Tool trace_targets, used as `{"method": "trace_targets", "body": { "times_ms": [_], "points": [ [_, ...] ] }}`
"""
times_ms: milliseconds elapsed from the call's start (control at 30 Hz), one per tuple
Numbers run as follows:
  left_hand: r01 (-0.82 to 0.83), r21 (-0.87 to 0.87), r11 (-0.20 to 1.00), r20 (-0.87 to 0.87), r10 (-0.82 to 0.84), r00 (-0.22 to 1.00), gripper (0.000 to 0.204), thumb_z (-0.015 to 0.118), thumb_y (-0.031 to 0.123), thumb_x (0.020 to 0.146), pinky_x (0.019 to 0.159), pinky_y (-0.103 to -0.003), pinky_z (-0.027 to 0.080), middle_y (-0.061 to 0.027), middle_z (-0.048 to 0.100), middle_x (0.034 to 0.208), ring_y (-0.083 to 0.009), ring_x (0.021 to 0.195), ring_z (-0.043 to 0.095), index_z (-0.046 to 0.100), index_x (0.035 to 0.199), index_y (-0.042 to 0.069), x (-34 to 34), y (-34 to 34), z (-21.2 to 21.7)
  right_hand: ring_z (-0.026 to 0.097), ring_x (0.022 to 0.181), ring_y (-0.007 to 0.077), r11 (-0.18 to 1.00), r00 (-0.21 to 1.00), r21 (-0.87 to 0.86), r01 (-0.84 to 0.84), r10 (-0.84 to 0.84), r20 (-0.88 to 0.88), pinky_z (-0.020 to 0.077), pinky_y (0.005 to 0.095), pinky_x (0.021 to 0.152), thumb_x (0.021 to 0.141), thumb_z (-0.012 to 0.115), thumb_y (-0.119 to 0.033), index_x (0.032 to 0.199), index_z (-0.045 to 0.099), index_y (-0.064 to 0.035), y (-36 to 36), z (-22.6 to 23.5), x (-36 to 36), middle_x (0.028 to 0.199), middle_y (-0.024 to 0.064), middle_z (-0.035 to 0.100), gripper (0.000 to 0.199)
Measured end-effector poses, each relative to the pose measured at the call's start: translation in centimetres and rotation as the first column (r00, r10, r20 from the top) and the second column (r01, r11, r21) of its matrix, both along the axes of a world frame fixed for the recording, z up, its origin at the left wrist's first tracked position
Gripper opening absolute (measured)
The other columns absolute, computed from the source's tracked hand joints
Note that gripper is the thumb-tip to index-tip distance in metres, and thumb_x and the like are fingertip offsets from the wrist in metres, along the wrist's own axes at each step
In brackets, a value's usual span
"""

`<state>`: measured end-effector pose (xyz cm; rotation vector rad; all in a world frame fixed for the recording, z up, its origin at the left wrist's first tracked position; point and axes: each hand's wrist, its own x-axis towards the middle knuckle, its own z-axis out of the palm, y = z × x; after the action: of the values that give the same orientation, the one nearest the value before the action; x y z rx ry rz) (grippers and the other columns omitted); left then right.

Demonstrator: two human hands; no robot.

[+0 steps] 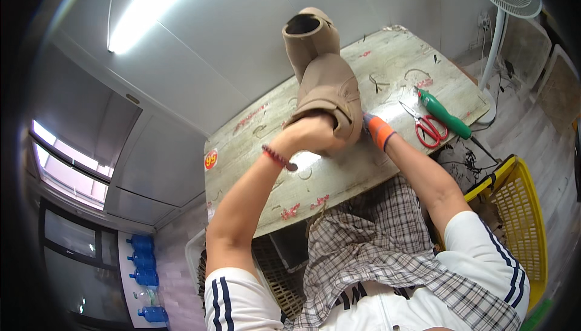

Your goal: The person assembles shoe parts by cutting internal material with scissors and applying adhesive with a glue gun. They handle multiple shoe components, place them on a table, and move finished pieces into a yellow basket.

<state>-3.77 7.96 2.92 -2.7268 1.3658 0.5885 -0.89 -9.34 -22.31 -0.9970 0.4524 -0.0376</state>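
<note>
Left hand (311, 134) grips a tan boot (324, 79) held above the desk (387, 64), right hand hidden behind it, grip unclear, red scissors (426, 126) lying to the right.

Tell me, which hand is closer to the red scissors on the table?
Right. The right hand, hidden mostly behind the tan boot, is beside the red scissors. The left hand grips the boot's sole end, farther away across the boot.

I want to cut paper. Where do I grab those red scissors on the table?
Take the red-handled scissors by the red finger loops, from the near edge of the marble-patterned table. The loops face that edge; the closed steel blades point away toward the far side.
</note>
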Motion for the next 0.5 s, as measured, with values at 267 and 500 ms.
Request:
{"method": "trace_targets", "body": {
  "times_ms": [267, 500],
  "points": [
    [0.446, -0.366, 0.817, 0.43, -0.277, 0.859, 0.045, 0.06, 0.022, 0.082, 0.106, -0.049, 0.033, -0.0215, 0.059, 0.116, -0.0407, 0.117, 0.049, 0.055, 0.122, 0.001, -10.7, 7.0, -7.6, 0.056, 0.094, 0.0087, 0.91, 0.785, -0.04, 0.412, -0.332, 0.523, 0.0451, 0.0199, 0.077, 0.093, 0.06, -0.018, 0.117, 0.065, -0.0016, 1.6, -2.6, -3.9, 0.1, 0.0025, 0.066, 0.029],
    [0.524, 0.097, 0.846, 0.623, -0.462, 0.631, 0.042, 0.052, 0.014, 0.085, 0.099, -0.051, 0.041, -0.0121, 0.054, 0.131, -0.0341, 0.12, 0.05, 0.055, 0.125, 0.002, -17.5, 9.6, -1.1, 0.06, 0.094, 0.0249, 0.519, 0.342, -0.143, 0.843, -0.312, 0.886, 0.0488, 0.0329, 0.084, 0.089, 0.058, -0.006, 0.118, 0.059, 0.0052, 2.8, 10.6, -8.5, 0.107, 0.0176, 0.062, 0.031]
  ]
}}
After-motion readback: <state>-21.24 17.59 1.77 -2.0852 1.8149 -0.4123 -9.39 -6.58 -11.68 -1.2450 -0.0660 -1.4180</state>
